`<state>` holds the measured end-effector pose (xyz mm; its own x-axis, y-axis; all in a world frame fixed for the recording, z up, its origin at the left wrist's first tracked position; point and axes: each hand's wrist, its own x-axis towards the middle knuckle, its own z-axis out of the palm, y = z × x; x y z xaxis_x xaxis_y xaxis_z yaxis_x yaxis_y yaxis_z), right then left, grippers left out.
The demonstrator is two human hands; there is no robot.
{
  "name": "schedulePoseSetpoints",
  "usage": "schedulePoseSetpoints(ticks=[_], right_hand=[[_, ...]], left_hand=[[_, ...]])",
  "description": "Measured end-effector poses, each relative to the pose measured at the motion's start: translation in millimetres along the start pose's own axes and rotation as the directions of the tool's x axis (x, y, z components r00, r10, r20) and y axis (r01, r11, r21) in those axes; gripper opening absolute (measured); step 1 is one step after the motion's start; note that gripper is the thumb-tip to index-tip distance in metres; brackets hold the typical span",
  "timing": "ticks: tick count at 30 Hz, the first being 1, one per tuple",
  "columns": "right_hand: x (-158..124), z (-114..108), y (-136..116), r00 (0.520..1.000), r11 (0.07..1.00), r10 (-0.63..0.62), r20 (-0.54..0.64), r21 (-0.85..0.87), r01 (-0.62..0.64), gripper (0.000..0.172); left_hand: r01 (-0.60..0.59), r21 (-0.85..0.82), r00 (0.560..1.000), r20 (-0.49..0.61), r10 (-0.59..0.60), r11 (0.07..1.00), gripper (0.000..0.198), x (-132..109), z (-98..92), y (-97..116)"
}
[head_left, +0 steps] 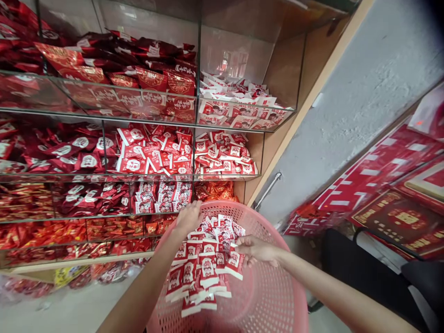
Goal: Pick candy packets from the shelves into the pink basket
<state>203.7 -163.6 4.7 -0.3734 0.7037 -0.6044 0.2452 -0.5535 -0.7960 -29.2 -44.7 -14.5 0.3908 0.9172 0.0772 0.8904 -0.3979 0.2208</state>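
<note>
A pink perforated plastic basket (294, 296) stands in front of me, tilted in view, with a pile of small red and white candy packets (208, 268) along its left side. My left hand (189, 218) is closed at the far left rim of the basket, fingers bent over the edge; its fingertips are partly hidden. Inside the basket, my right hand (258, 250) has its fingers curled at the right side of the pile. Thumb and fingers meet the edge of one packet (235, 264) there.
Glass-fronted shelves (145, 118) full of red and white packets rise beyond the basket. At right are a grey wall (333, 120), stacked red boxes (402, 217) and a black chair (364, 277). Bagged goods (83, 275) lie under the lowest shelf.
</note>
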Motion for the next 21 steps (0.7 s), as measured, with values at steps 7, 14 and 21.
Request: schedulePoseSetpoints(ticks=[7,14,21], right_hand=[[-0.8,4.7,11.8,0.991,0.989,0.123,0.06,-0.089,-0.117,0.032],[4.6,8.5,27.6,0.946,0.926,0.312,0.09,-0.254,-0.281,0.023],[6.9,10.7,18.4,0.892,0.905,0.4,0.213,-0.249,-0.346,0.014]], left_hand=[[-0.016,0.006,1.0,-0.008,0.016,1.0,0.039,1.1,0.7,-0.6],[-0.027,0.016,0.999,-0.026,0.028,0.999,0.035,0.7,-0.2,-0.9],[-0.022,0.007,1.0,-0.02,0.023,1.0,0.037,1.2,0.9,-0.6]])
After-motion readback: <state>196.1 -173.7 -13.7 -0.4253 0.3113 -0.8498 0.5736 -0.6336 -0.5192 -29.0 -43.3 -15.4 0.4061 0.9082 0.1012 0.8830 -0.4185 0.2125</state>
